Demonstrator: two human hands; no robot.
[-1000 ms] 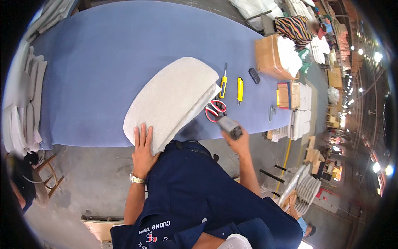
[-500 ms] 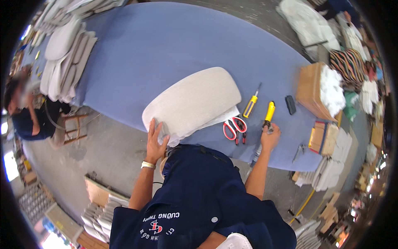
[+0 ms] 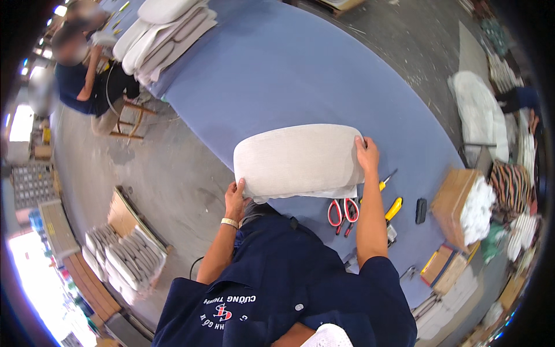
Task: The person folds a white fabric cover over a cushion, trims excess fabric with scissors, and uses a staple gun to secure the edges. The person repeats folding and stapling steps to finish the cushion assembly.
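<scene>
The left hand (image 3: pixel 235 199) grips the lower left corner of a beige upholstered seat pad (image 3: pixel 298 159), while the right hand (image 3: pixel 367 155) clasps its right edge, so the pad spans the whole gap between the two holds, lying on the near edge of the blue table (image 3: pixel 277 69). Just below and right of the right-hand hold lie red scissors (image 3: pixel 342 211) and a yellow utility knife (image 3: pixel 393 209).

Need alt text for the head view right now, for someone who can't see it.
A person grips a beige seat cushion at both ends, left hand and right hand, on a blue table. Red scissors and a yellow knife lie beside it.
</scene>
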